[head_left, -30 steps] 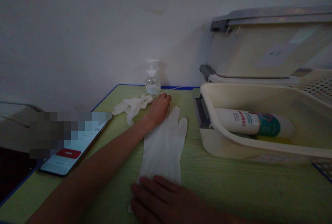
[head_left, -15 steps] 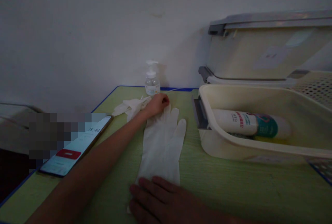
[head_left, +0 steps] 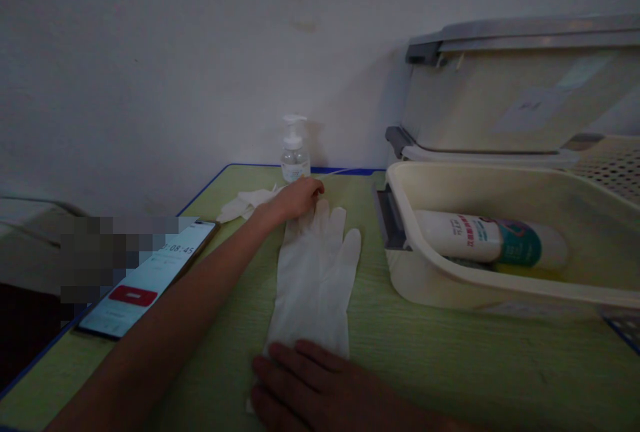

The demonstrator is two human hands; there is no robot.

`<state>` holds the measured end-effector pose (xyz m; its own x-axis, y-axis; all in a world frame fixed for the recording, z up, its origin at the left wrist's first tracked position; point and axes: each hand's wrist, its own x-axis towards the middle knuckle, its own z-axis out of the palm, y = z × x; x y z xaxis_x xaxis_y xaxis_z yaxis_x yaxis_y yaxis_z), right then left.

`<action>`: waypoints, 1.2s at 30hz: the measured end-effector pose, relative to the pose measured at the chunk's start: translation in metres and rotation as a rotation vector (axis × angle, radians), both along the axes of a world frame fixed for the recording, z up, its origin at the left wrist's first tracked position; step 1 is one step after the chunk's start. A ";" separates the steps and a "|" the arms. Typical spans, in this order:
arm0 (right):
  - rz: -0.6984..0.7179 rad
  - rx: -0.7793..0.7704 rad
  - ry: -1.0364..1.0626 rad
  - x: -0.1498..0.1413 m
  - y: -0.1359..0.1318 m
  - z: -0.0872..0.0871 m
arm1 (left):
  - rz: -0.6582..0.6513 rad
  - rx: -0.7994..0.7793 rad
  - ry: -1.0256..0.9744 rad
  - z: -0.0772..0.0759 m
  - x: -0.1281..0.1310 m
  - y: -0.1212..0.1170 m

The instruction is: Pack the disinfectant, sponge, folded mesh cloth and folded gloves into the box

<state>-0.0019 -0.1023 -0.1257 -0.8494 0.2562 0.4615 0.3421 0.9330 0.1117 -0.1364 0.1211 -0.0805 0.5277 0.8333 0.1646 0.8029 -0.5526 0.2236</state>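
Observation:
A white disposable glove lies flat on the table, its fingers pointing away from me. My left hand reaches over its far end. The fingers are curled down at the glove's fingertips, and the hand covers part of them. Palm down on the cuff, my right hand lies flat with its fingers stretched out. A second white glove lies crumpled beyond my left wrist. Just behind my left hand stands a clear pump bottle with a white top.
A lit phone lies by the left edge of the green table. At right, a cream bin holds a white and teal bottle on its side. Behind it stands a lidded box against the wall.
My left hand has shifted slightly, and the glove finger beside its fingertips shows more plainly. My right hand stays on the cuff. The view has moved a little.

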 end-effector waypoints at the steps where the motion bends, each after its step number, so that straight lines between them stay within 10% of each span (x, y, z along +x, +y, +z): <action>1: 0.003 0.001 -0.004 0.000 0.000 0.000 | -0.004 -0.006 0.026 0.001 -0.002 0.000; 27: -0.007 0.003 0.087 0.000 0.001 0.007 | -0.010 0.026 0.167 0.048 -0.011 -0.017; 36: -0.019 0.014 0.089 0.000 0.000 0.005 | 0.030 0.057 0.194 0.021 0.003 -0.014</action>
